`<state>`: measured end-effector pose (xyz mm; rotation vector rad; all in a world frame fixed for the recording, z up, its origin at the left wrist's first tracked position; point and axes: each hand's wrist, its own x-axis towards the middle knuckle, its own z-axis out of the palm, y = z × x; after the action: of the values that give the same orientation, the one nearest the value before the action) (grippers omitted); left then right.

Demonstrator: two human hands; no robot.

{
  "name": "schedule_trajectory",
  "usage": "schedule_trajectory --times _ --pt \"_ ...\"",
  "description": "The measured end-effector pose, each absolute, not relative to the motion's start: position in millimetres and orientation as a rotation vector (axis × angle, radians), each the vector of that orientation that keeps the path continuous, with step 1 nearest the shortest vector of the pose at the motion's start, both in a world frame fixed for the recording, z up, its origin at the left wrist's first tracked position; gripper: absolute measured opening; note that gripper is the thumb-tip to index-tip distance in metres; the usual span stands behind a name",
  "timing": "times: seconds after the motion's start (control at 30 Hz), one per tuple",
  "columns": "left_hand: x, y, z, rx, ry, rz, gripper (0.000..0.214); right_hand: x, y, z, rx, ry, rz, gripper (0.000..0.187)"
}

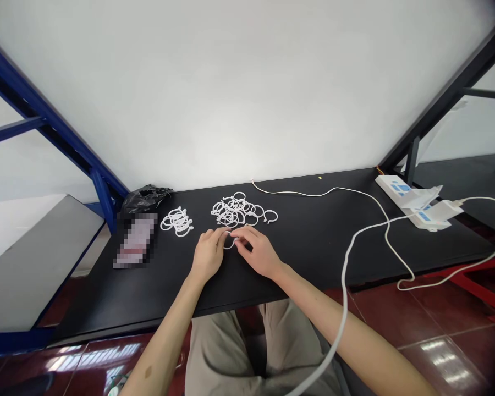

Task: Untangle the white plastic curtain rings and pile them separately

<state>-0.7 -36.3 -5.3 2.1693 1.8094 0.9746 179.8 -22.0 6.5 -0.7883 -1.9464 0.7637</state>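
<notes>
Between my two hands is a white plastic ring (230, 247), a thin loop like a shower curtain ring. My left hand (208, 254) pinches its left side, and my right hand (258, 250) grips its right side with thumb and fingers. The fingertips cover the upper part of the ring, so its clasp is partly hidden. Just beyond my hands lies a loose pile of similar white rings (239, 208), some of them hanging open. A smaller heap of white rings (177, 221) rests to the left.
At the left of the black table (305, 242) sit a crumpled black plastic bag (146, 198) and a pixelated flat item (136, 240). A white power strip (412, 203) lies at the right. A white cable (346, 264) crosses the table and passes over my right forearm.
</notes>
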Motion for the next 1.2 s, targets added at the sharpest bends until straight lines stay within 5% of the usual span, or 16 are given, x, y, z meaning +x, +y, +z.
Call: schedule_trajectory --times 1.2 --pt "9 -44 3 2.391 1.661 1.026 0.029 181 -17 5 -0.997 -1.855 0.777 0.019"
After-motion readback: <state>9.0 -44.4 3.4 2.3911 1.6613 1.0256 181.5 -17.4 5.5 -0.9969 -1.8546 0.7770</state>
